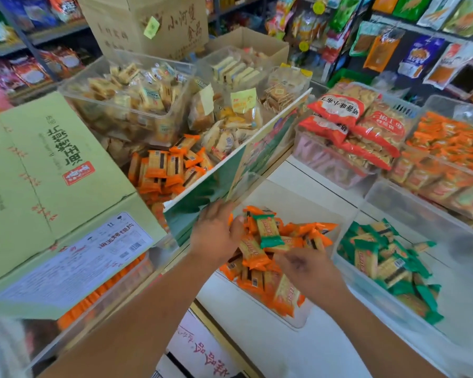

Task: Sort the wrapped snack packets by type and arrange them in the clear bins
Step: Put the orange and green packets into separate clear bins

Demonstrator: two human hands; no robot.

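Observation:
A clear bin (306, 320) in front of me holds a heap of orange-wrapped packets (260, 282). One green-wrapped packet (268, 230) lies on top of the heap. My left hand (216, 236) grips a bunch of orange packets at the heap's left side. Blurred, my right hand (309, 271) hovers over the heap's right part with fingers loosely bent; I cannot see anything in it. To the right, a second clear bin (344, 266) holds green-wrapped packets (388, 266).
A green cardboard box (47, 192) sits at the left over a bin of orange packets. An open box flap (224, 175) leans behind the heap. More clear bins with biscuits (137, 102), red bags (358, 124) and orange packets (453, 148) stand behind and to the right.

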